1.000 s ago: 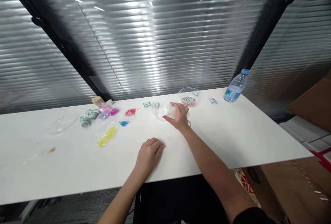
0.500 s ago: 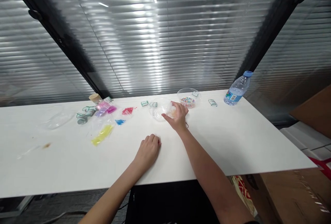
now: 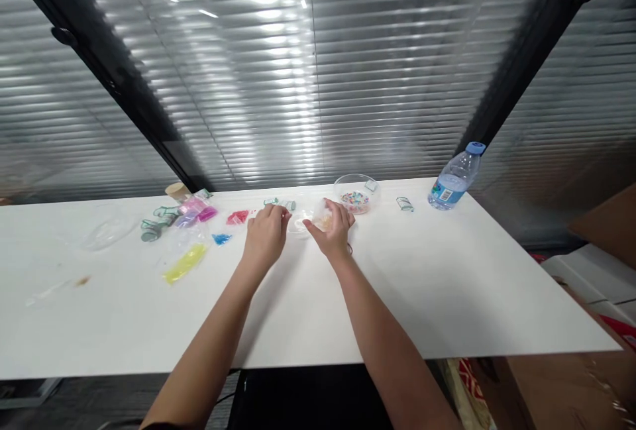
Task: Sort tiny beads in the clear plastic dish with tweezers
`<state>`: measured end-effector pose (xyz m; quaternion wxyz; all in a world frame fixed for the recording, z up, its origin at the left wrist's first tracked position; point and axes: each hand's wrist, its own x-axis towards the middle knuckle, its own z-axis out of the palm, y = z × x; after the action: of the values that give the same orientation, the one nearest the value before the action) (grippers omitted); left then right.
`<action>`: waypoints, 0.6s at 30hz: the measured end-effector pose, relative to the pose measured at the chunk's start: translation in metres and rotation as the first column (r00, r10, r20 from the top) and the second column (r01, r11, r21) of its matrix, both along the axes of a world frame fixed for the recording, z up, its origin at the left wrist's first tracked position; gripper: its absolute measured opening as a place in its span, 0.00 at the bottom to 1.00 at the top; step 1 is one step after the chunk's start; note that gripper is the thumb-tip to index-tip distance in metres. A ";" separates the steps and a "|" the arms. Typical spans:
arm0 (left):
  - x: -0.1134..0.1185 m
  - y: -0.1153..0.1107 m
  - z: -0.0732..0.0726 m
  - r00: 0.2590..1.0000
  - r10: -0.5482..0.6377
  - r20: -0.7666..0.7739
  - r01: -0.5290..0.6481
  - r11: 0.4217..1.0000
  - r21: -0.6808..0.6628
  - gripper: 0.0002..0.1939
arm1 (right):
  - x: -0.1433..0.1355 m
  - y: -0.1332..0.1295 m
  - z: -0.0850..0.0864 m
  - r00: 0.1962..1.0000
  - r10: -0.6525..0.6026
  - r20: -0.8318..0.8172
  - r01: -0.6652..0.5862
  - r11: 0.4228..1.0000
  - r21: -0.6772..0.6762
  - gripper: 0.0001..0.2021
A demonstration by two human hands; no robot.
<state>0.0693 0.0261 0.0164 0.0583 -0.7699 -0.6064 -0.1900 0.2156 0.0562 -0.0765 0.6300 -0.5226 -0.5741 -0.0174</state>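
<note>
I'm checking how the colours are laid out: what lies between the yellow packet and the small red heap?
In the head view, a small blue heap lies between the yellow packet and the red heap, nearer the red.

An office or similar workroom is indicated; the exact use cannot be confirmed. A long white desk is placed directly against glazing. Horizontal blinds are seen across the full width, divided by dark frames. Ceiling light strips are mirrored in the glass. Grey, carpet-like flooring is noted below, with a metal desk leg at the left. Cardboard boxes are stored at the right, and a labelled water bottle is observed.
</note>
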 end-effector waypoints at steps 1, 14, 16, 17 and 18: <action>0.003 0.008 0.004 0.999 0.029 -0.027 -0.029 0.999 -0.014 0.13 | 0.000 0.000 0.000 1.000 0.004 -0.013 -0.004 1.000 -0.004 0.31; 0.007 0.012 0.011 0.997 0.063 0.047 -0.065 0.997 0.031 0.17 | -0.012 0.006 0.000 0.997 0.063 -0.053 -0.066 0.996 -0.063 0.31; 0.009 -0.037 0.019 0.992 0.003 0.125 -0.024 0.985 0.173 0.17 | -0.013 0.007 0.000 0.999 0.047 -0.011 -0.047 0.997 -0.067 0.31; 0.013 -0.063 0.022 0.983 -0.044 0.178 0.003 0.975 0.223 0.15 | -0.013 0.008 0.000 0.999 0.036 0.036 -0.034 0.997 -0.065 0.30; 0.019 -0.086 0.023 0.968 -0.093 0.235 0.034 0.969 0.245 0.13 | -0.013 0.009 0.000 0.994 0.031 0.101 -0.025 0.998 -0.062 0.29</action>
<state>0.0887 -0.0602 0.0395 0.0694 -0.7470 -0.5565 -0.3570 0.2028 0.0651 -0.0764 0.5841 -0.5318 -0.6129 -0.0179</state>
